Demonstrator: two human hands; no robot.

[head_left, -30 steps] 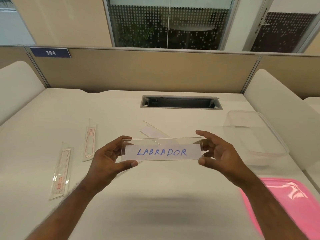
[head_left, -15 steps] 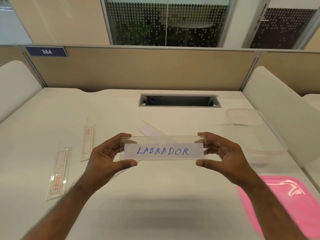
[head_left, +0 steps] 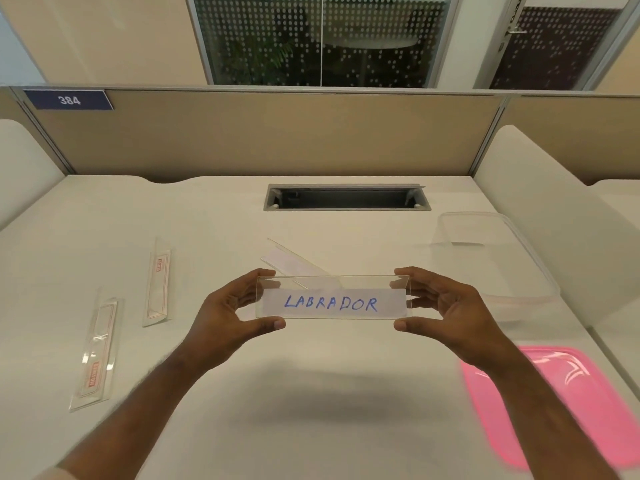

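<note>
Clear holder point(head_left: 332, 282) carrying a paper slip point(head_left: 332, 303) lettered LABRADOR, hanging level in the air above the desk point(head_left: 311, 410). The left hand point(head_left: 225, 317) and right hand point(head_left: 446, 313) are each pinching one short end, with the thumb under the lower edge and the fingers curled over the upper one. The piece is probably handling as light, stiff and glossy, so likely slippery and easily smudged. Gripping at the ends is judged best, sparing the lettered face.
</note>
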